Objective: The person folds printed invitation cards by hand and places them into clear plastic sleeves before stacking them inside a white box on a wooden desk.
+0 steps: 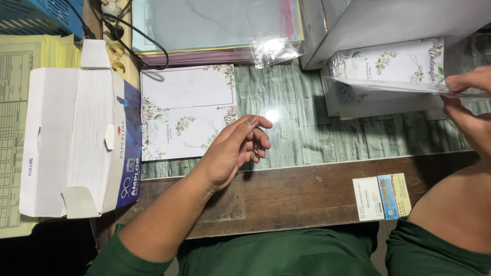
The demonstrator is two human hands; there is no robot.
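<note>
My left hand (232,151) hovers over the desk with fingers loosely curled, holding nothing, just right of a stack of white floral cards (184,112). My right hand (473,110) at the right edge pinches a clear plastic sleeve (388,86) that lies over another pile of floral cards (388,64). The sleeve's open end points left. The right hand is partly cut off by the frame edge.
An open box of white envelopes (76,133) sits at the left over yellow printed sheets (20,102). Clear sleeves and coloured paper (215,25) lie at the back beside a grey box (383,23). A power strip with cables (120,36) is behind. Two small stickers (381,197) mark the wooden desk edge.
</note>
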